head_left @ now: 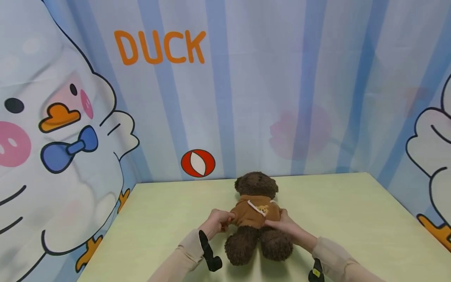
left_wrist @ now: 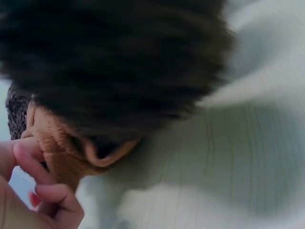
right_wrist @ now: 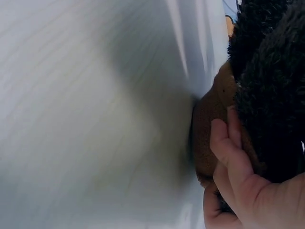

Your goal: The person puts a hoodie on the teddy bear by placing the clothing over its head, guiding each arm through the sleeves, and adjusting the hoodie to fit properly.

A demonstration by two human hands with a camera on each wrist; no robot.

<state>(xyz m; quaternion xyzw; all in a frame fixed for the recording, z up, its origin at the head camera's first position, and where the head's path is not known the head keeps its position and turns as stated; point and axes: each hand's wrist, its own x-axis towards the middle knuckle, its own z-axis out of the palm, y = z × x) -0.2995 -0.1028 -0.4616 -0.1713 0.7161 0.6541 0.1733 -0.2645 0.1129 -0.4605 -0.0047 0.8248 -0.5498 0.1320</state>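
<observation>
A dark brown plush bear [head_left: 256, 183] lies on the table with its head toward the far edge and its legs toward me. It wears an orange-brown hoodie [head_left: 243, 211] with a white cord and a small bear emblem. My left hand [head_left: 216, 223] pinches the hoodie's fabric at the left side. On the other side my right hand [head_left: 287, 226] grips the hoodie near its lower edge, thumb on the front. In the left wrist view, dark fur [left_wrist: 109, 57] fills the top, above a loose fold of the hoodie [left_wrist: 64, 155]. The right wrist view shows fingers [right_wrist: 228, 148] against the brown cloth.
The pale yellow-green table [head_left: 169, 215] extends to both sides of the bear. Behind it hangs a blue-striped curtain [head_left: 253, 86] printed with ducks, a red-and-white ball and the word DUCK. Black straps [head_left: 210, 256] circle both wrists.
</observation>
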